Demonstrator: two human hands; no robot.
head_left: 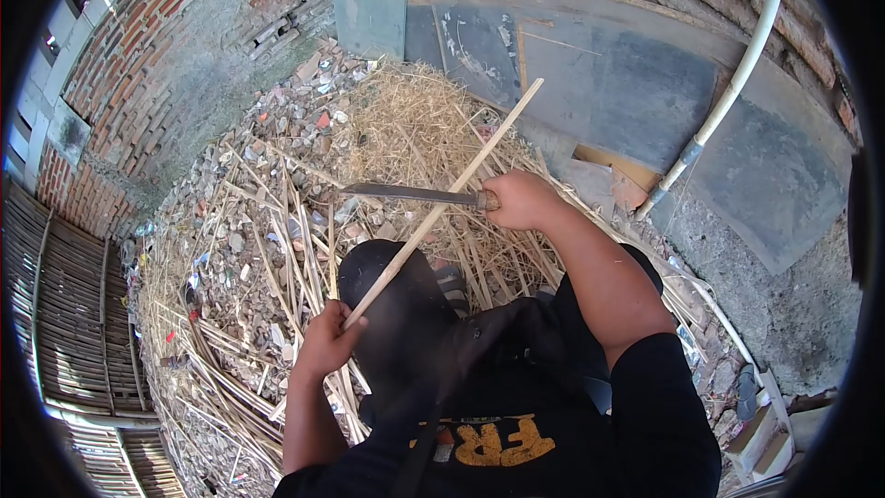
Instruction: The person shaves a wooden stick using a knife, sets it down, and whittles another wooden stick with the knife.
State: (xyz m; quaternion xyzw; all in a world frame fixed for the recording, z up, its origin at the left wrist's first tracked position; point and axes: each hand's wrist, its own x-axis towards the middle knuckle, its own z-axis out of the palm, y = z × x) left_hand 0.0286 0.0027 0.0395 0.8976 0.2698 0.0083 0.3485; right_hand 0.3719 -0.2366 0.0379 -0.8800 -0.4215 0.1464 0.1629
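My left hand (329,339) is closed around the near end of a long, pale bamboo strip (482,155). The strip slants up and to the right, away from my body. In my right hand (523,201) is the wooden handle of a machete (406,192), its dark blade pointing left. The blade crosses the strip around its middle; whether its edge bites into the strip I cannot tell. Below them are my knees in dark trousers, and a sandalled foot (451,288) shows between them.
Loose bamboo strips (297,231) lie on the rubble to the left. Straw-like shavings (406,120) are heaped in front. Grey panels (599,74) lean on the wall at the right, with a white pipe (737,83) across them. A bamboo slat panel (74,304) stands far left.
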